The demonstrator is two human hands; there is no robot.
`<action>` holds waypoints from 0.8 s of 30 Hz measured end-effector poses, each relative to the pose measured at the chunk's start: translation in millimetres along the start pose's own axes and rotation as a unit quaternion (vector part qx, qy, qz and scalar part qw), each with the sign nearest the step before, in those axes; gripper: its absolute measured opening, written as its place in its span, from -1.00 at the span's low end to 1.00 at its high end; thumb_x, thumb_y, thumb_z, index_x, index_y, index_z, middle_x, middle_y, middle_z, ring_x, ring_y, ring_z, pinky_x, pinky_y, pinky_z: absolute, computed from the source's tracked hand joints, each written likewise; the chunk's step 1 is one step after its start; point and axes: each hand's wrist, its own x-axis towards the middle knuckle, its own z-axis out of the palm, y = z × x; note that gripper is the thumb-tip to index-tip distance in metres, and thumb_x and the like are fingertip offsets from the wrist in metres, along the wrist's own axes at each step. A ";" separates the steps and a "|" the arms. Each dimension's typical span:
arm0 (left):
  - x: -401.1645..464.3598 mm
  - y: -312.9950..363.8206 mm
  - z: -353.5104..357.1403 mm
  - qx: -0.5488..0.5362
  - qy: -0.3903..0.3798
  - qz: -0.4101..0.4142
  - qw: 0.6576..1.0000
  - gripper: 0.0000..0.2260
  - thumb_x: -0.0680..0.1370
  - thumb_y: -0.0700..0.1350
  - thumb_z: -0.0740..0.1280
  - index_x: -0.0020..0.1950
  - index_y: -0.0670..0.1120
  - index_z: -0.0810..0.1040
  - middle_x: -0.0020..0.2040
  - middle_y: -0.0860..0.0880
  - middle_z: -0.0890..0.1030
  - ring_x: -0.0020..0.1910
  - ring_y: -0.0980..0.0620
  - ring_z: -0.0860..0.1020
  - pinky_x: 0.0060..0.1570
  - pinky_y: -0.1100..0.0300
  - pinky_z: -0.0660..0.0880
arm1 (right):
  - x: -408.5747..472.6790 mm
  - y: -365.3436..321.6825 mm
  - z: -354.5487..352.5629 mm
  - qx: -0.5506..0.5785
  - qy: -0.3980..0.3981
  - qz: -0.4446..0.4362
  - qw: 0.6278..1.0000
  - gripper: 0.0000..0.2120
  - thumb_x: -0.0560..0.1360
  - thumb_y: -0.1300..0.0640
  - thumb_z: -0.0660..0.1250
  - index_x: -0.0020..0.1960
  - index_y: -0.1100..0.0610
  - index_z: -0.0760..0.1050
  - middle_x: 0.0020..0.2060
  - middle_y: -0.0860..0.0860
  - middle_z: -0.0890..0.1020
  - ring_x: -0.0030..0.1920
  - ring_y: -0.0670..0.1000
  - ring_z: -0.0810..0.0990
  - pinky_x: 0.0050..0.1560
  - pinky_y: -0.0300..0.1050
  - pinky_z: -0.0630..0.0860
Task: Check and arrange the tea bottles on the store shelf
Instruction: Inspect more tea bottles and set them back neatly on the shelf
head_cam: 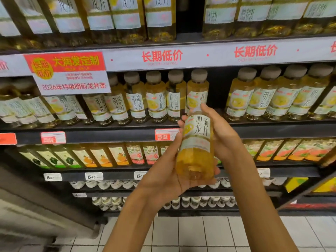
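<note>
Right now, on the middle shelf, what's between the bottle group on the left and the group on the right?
Nothing: the head view shows a dark empty gap in that row, above the tea bottle that both hands hold.

place: shop | shelves (pixel 236 130) of tea bottles (pixel 156 99) | price tags (pixel 53 137) | promo sign (pixel 69 73)

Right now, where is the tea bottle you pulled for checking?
The tea bottle is off the shelf, centre of the head view, held by left hand and right hand, before the gap in the middle shelf row.
</note>
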 end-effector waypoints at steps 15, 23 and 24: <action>8.2 -4.1 12.9 0.240 0.064 0.054 0.967 -0.62 0.44 0.10 0.35 0.20 -0.03 0.53 0.07 -0.09 0.68 0.07 -0.08 0.64 0.12 0.00 0.56 | -5.6 -22.0 0.2 -0.139 -0.005 -0.099 0.985 -0.67 0.61 -0.02 0.16 0.15 0.23 0.46 -0.17 0.16 0.69 -0.18 0.13 0.70 -0.22 -0.02 0.65; 37.4 -14.7 4.0 0.312 0.114 0.218 0.918 -0.51 0.41 -0.16 0.50 0.29 -0.01 0.42 0.11 0.01 0.64 0.10 0.10 0.61 0.01 0.27 0.54 | -30.3 -35.5 -16.6 -0.344 -0.113 -0.249 0.898 -0.50 0.44 0.08 0.41 0.34 -0.06 0.37 0.16 -0.01 0.61 0.16 -0.06 0.59 0.08 -0.17 0.57; 42.8 -16.9 2.0 0.323 0.111 0.242 0.908 -0.51 0.41 -0.24 0.48 0.27 0.00 0.41 0.09 0.05 0.64 0.08 0.13 0.60 0.00 0.28 0.54 | -33.3 -36.5 -18.8 -0.336 -0.142 -0.265 0.893 -0.50 0.43 0.18 0.44 0.32 -0.02 0.39 0.16 0.04 0.60 0.16 -0.03 0.59 0.10 -0.15 0.56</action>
